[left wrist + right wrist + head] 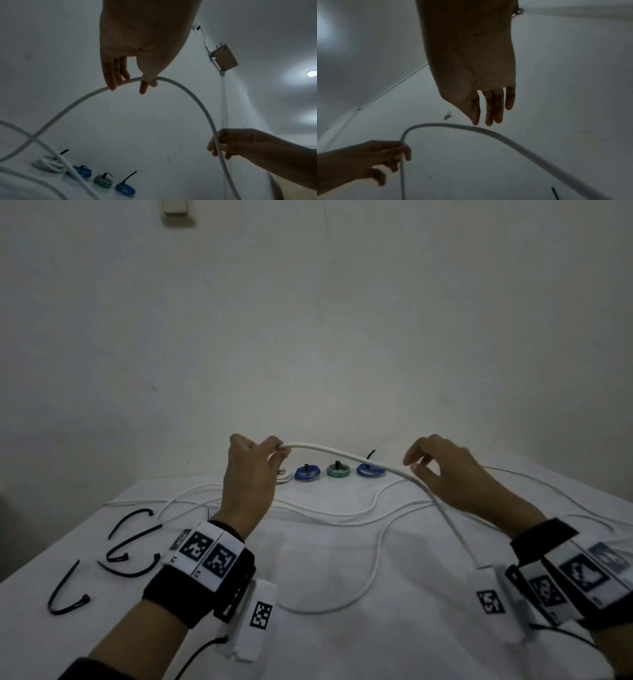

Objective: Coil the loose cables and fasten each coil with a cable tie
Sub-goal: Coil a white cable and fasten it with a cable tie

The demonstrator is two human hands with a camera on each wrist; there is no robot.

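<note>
A loose white cable (342, 455) arches in the air between my hands, and the rest of it snakes over the white table (325, 645). My left hand (279, 450) pinches the cable between thumb and forefinger at the top of the arch; the left wrist view shows that pinch (147, 82) on the cable (193, 97). My right hand (416, 465) hovers over the sloping part of the cable. In the right wrist view my right hand (481, 121) has nearly straight fingers, their tips just above the cable (505, 138) and not curled round it.
Tied coils stand in a row at the table's back edge: a white coil (283, 475), a blue coil (307, 473), a green coil (338, 470) and a second blue coil (370, 470). Several loose black cable ties (130, 522) lie at the left. A wall rises close behind.
</note>
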